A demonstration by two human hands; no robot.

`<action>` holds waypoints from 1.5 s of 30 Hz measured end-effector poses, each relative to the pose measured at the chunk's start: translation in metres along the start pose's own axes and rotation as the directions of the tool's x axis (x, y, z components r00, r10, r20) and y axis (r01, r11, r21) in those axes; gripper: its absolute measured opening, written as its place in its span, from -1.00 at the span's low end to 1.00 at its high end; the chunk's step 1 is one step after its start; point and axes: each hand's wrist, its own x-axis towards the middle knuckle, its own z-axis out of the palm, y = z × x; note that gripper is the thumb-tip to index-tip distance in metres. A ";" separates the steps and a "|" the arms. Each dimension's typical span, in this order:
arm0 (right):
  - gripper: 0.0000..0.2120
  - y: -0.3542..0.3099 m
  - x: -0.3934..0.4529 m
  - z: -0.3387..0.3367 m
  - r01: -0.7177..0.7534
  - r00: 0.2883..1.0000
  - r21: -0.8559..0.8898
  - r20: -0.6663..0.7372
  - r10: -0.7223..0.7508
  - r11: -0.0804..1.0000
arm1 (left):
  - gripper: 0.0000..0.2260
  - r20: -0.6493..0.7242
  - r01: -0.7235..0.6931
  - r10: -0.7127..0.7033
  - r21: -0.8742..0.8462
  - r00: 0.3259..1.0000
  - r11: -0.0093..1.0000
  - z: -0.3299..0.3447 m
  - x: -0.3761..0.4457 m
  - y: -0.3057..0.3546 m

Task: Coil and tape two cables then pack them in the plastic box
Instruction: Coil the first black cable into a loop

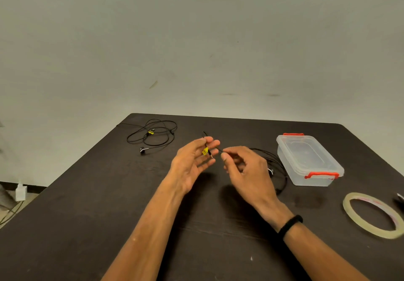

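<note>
A: Materials first?

B: Dark matte table (109,215), faintly scuffed, rounded far corners. Far left on it, 1 thin black cable (153,134) in loose uneven loops, a small yellow tag near the middle of the loops, an earbud at the near end. Right of centre, a clear plastic box (310,160), rectangular with rounded corners, lid on, 2 red clips at the far and near ends. Near right, a flat tape roll (371,215), pale translucent ring lying on its side, well apart from the box.

A: And the other cable?

B: Second cable (277,167), same thin black wire, heaped on the table just left of the box, partly hidden behind the right hand. Plug end lifted between the 2 hands, a yellow tag (205,150) and a metal jack lying across the left fingers.

A: Left hand?

B: Left hand (192,162) raised above the table centre, palm turned right and up, fingers nearly straight and slightly spread. Tagged plug end resting against the fingers; hard to tell whether the thumb pins it.

A: Right hand?

B: Right hand (244,169) close beside the left, back toward the camera, fingers curled, thumb and forefinger pinching the thin wire just right of the jack. Black band (290,226) round the wrist. Both forearms bare, angled in from the near edge.
</note>
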 end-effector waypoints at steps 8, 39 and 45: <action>-0.92 -0.013 0.014 0.011 -0.372 0.928 0.374 0.122 0.352 0.850 | -0.80 0.104 -0.037 0.028 0.091 0.994 0.995 0.012 -0.006 -0.003; -0.54 -0.019 0.018 -0.036 -0.787 0.609 0.614 0.758 0.234 0.063 | -0.71 0.408 -0.573 0.406 0.637 0.818 0.516 0.013 0.010 -0.026; -0.62 -0.034 0.024 -0.035 -0.594 0.765 0.801 0.591 0.256 -0.075 | -0.81 0.430 -0.582 0.392 0.628 0.813 0.516 0.023 0.003 -0.035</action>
